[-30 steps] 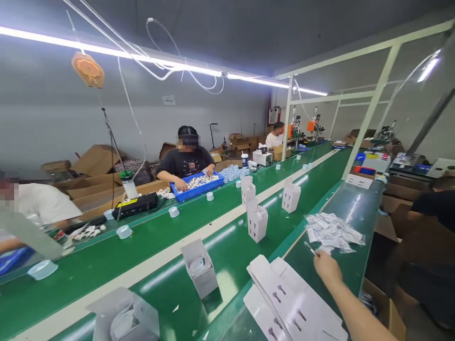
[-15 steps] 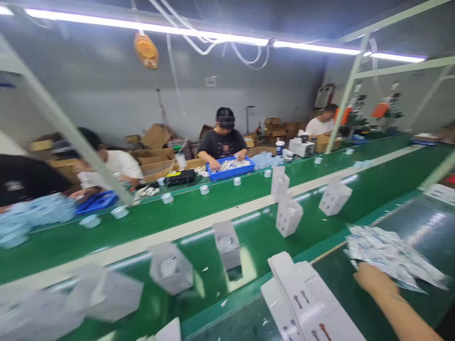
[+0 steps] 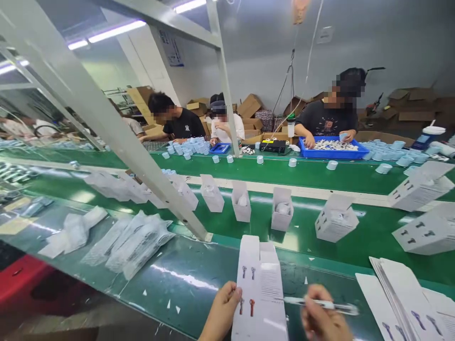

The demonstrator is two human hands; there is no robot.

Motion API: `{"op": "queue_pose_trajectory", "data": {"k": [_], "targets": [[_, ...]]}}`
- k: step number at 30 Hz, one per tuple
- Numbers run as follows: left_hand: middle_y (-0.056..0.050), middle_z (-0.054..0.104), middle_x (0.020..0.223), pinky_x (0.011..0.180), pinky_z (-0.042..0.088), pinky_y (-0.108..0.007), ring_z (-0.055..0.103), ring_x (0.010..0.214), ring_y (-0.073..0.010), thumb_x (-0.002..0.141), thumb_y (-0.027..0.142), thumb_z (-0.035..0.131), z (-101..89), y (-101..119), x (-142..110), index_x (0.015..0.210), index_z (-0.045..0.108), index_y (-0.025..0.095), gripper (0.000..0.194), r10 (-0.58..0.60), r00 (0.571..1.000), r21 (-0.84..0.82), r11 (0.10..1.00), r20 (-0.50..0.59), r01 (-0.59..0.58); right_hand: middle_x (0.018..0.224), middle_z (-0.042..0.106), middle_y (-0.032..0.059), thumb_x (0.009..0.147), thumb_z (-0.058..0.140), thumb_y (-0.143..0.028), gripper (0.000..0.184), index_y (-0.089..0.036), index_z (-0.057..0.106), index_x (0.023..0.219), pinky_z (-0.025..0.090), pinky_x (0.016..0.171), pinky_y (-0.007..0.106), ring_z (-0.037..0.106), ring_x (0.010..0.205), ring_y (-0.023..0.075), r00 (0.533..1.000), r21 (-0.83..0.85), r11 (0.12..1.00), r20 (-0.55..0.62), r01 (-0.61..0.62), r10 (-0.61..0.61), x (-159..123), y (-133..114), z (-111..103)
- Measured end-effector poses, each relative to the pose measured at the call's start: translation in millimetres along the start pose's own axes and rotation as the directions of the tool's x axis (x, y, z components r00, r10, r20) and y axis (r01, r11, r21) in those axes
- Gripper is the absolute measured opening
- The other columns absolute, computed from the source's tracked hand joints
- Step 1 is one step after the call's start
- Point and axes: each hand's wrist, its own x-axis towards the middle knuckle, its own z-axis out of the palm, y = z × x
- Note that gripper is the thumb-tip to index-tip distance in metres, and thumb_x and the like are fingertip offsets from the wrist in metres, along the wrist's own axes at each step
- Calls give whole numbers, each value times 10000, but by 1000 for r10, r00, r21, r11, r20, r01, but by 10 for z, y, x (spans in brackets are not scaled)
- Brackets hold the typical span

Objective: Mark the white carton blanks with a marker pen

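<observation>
1. The left hand (image 3: 222, 310) grips the left edge of a flat printed carton (image 3: 261, 284), thumb on its face; the carton is above the near tabletop (image 3: 185, 279), in front of the wearer.
2. The right hand (image 3: 325, 312), apart from the left, pinches a slim white-and-clear item (image 3: 344, 308), too blurred to identify. Its tip points at the carton's right edge; whether they touch, I cannot tell.
3. Done, as far as shows: a row of open cartons (image 3: 282, 215) stands on the green conveyor belt (image 3: 296, 240), lids up, several with pale contents visible inside.
4. Left: the held carton is not yet opened out, and a stack of flat cartons (image 3: 400, 296) lies to the right. The standing cartons I can see have their lids unclosed. By my judgement the batch is partway through, with this carton at an early stage.
5. Printing: the held carton's face carries small tool-like pictures, one of them orange, beside a block of fine text too small to read.
6. A co-worker's black T-shirt (image 3: 186, 127) bears an interlocked "NY" logo. The wall poster (image 3: 171, 48) has writing, but it is illegible.
</observation>
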Motion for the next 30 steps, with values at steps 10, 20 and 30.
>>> {"op": "queue_pose_trajectory", "data": {"k": [10,20,30], "targets": [[52,484,540,547,331,-238,424,539,-104,649,739,623,-204,-444,120,650,519,194,555,102,982,-8,994,-156,-104,492,448,-104,741,660,-648,446,-240,485,774,264,402,207,363,402,79,992,-270,954,44,129,-122,122,613,782],[38,553,594,552,372,-229,483,545,-105,743,540,650,-227,-336,42,728,547,189,366,26,1000,-120,992,-17,-28,568,480,-46,820,554,-584,359,-257,495,686,399,522,274,480,553,165,937,-592,745,52,309,-347,97,659,809],[16,610,603,553,416,-241,535,547,-124,765,529,623,-178,-391,44,726,531,195,348,59,998,-141,988,-39,-63,555,495,-37,881,516,-549,352,-261,472,685,369,519,301,502,526,167,891,-707,610,60,356,-450,49,797,805]]}}
